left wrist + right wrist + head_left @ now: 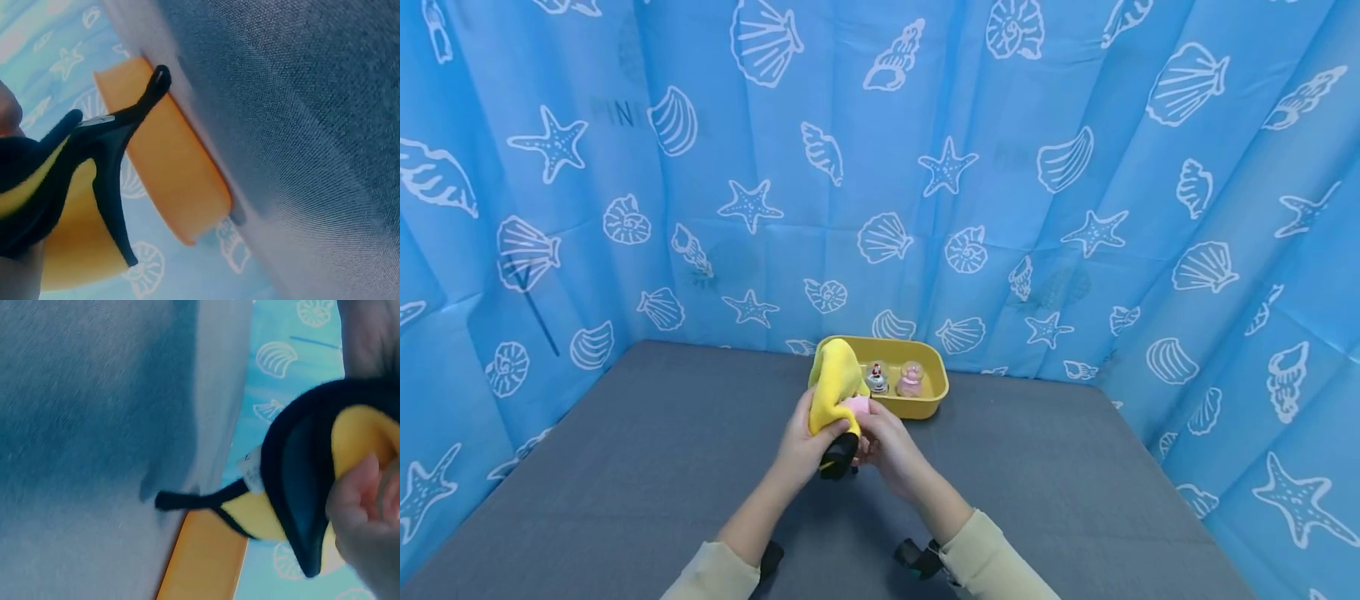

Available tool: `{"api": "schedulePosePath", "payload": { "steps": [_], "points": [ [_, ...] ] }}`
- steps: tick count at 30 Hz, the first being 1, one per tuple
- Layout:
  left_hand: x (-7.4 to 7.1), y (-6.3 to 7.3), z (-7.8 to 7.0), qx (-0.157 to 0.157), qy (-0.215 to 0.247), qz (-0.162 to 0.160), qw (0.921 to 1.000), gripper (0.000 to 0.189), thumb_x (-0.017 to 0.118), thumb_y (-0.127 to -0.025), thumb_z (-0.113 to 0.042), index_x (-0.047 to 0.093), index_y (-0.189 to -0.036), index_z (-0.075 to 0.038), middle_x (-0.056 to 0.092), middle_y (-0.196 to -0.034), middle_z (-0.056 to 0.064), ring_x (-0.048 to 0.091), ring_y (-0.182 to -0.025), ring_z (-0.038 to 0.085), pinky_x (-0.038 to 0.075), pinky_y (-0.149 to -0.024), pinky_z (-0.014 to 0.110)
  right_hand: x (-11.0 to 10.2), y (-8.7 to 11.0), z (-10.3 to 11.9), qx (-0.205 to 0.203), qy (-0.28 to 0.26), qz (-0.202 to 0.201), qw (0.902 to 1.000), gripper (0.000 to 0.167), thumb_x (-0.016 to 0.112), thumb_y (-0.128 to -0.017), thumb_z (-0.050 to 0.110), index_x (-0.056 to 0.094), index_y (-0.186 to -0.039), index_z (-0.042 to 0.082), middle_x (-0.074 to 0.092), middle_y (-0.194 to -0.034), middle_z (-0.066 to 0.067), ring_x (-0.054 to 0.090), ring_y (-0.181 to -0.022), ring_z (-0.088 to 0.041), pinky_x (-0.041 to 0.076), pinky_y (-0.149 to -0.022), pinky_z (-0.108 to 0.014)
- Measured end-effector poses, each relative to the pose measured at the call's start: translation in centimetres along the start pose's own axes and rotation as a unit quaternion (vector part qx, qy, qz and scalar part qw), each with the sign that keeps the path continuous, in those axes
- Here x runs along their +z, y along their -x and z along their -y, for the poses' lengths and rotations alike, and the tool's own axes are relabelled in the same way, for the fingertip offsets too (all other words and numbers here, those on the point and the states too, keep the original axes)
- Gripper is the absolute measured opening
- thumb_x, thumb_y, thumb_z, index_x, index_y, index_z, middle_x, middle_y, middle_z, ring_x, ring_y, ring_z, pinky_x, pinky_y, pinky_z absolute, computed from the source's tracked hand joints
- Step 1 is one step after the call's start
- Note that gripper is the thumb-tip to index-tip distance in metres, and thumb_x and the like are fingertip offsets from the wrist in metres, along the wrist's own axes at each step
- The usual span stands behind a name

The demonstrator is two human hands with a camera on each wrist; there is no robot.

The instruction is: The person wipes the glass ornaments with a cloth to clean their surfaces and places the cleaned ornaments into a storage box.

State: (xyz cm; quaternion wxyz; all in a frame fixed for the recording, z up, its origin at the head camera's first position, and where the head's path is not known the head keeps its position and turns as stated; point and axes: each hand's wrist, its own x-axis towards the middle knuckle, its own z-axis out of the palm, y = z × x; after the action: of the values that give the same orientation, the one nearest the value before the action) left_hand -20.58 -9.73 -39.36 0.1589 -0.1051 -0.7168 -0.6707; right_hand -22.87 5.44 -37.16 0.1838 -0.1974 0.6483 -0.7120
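My left hand (802, 442) grips a soft yellow cloth piece (835, 379) with black trim, holding it up in front of the yellow bin. On its other side, my right hand (886, 439) pinches its edge, fingertips right at a small pink thing (857, 405), whose kind I cannot tell. In the right wrist view the thumb and fingers of the right hand (362, 506) sit at the yellow opening, below the broad black border (300, 462). A white label (251, 469) sticks out from the trim. Black strap ends (112, 156) hang from the piece in the left wrist view.
The yellow bin (934, 398) stands at the back of the grey table (662, 467). Inside are a small snow globe (877, 377) with a red and white figure and a pink figurine (910, 379). Behind hangs a blue shell-print curtain (880, 167). Dark devices sit at both wrists.
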Motion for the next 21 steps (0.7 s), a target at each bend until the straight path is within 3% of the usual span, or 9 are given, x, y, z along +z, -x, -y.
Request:
{"api": "schedulePosePath", "payload": {
  "steps": [4,10,15,18,21],
  "points": [
    [-0.1,-0.1,0.1,-0.001,-0.013,-0.025,0.9996,0.052,0.065,-0.092,-0.011,0.041,-0.134,0.005,0.051,-0.114,0.020,0.050,-0.100,0.030,0.044,-0.088,0.045,-0.6,0.0,0.1,-0.002,-0.005,0.057,0.9983,0.032,0.043,-0.098,0.018,0.043,-0.125,0.000,0.045,-0.077,0.001,0.048,-0.071,-0.014,0.048,-0.076,-0.035],
    [-0.4,-0.7,0.2,-0.011,-0.003,-0.068,0.9976,0.046,0.062,-0.094,-0.012,0.043,-0.132,0.007,0.054,-0.110,0.020,0.053,-0.097,0.028,0.047,-0.085,0.040,-1.4,0.0,-0.3,-0.021,-0.031,0.079,0.9962,0.022,0.044,-0.099,0.016,0.047,-0.119,0.007,0.052,-0.085,0.000,0.051,-0.079,-0.016,0.043,-0.072,-0.030],
    [-0.7,-0.9,-0.3,-0.021,0.026,-0.058,0.9977,0.050,0.059,-0.098,-0.016,0.036,-0.137,0.005,0.050,-0.111,0.016,0.051,-0.095,0.020,0.046,-0.082,0.028,-1.6,0.1,-0.4,-0.032,-0.003,0.020,0.9993,0.036,0.047,-0.103,0.023,0.048,-0.127,-0.005,0.056,-0.091,-0.001,0.053,-0.085,-0.016,0.043,-0.072,-0.026],
    [-0.6,-1.0,-0.4,-0.018,0.034,-0.035,0.9986,0.057,0.060,-0.097,-0.016,0.030,-0.142,0.003,0.048,-0.115,0.018,0.051,-0.098,0.022,0.047,-0.083,0.029,-1.3,0.0,-0.3,-0.037,0.031,-0.027,0.9985,0.050,0.049,-0.103,0.031,0.046,-0.135,-0.008,0.054,-0.090,-0.001,0.052,-0.083,-0.016,0.045,-0.072,-0.026],
    [-0.2,-0.9,-0.2,-0.016,0.033,-0.017,0.9992,0.064,0.064,-0.095,-0.018,0.028,-0.143,0.001,0.047,-0.118,0.017,0.050,-0.101,0.025,0.046,-0.086,0.032,-0.8,0.0,-0.2,-0.041,0.064,-0.044,0.9961,0.058,0.041,-0.105,0.037,0.037,-0.143,-0.005,0.053,-0.097,-0.005,0.052,-0.081,-0.015,0.047,-0.071,-0.027]
  ]
}}
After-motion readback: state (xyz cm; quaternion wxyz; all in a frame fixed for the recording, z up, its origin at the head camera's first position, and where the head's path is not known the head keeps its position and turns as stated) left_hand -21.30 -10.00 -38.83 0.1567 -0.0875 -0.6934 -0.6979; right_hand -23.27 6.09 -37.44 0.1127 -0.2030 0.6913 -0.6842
